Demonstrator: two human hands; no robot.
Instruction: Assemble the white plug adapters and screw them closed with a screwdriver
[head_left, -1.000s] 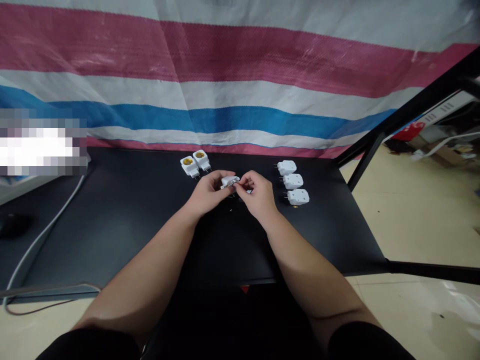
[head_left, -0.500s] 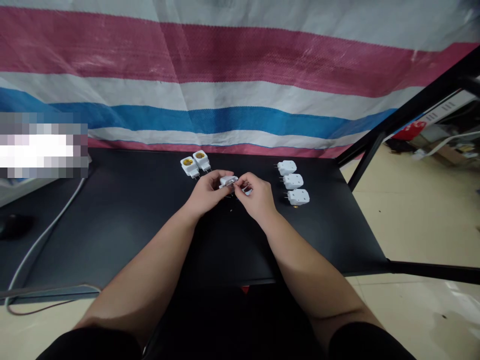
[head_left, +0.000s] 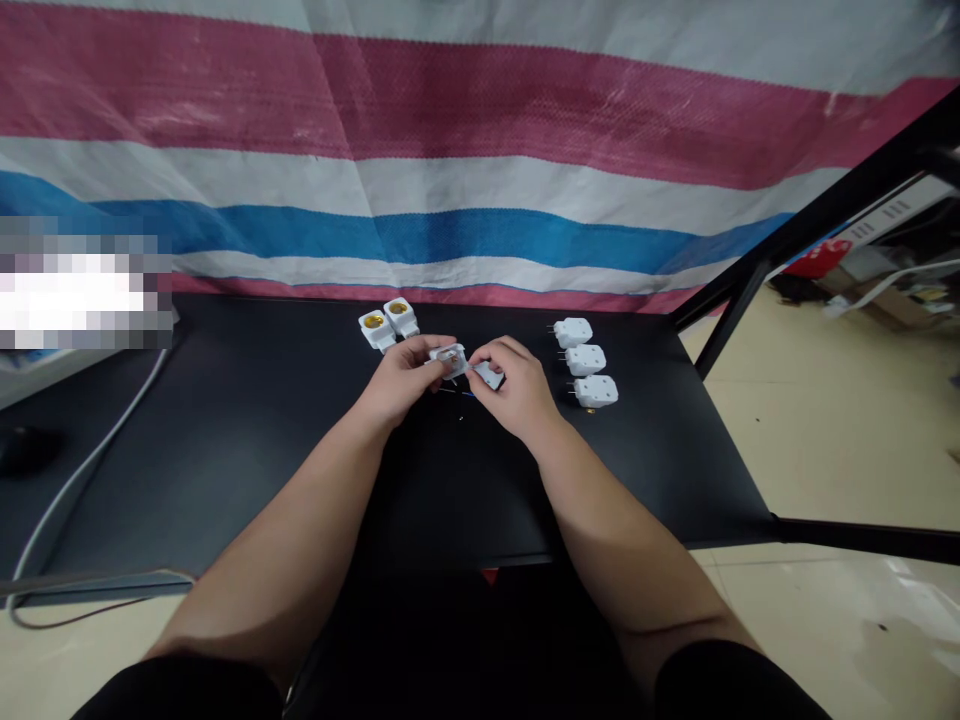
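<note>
My left hand (head_left: 401,378) is closed around a small white plug part (head_left: 448,358) with a brass spot showing. Just to its right, my right hand (head_left: 514,388) pinches another white piece (head_left: 489,375). Both hands are held together over the middle of the black table (head_left: 262,440). Two white plug bodies with brass insides (head_left: 389,323) lie just behind my left hand. A row of three closed white plug adapters (head_left: 585,360) lies to the right of my right hand.
A white cable (head_left: 82,470) runs along the table's left side past a dark mouse-like object (head_left: 26,450). A striped tarp (head_left: 450,150) hangs behind the table. A black metal frame (head_left: 795,235) rises at the right, with tiled floor beyond.
The white piece in my hands has come apart: my left hand keeps one part, turned so brass shows, and my right hand holds the other slightly to the right.
</note>
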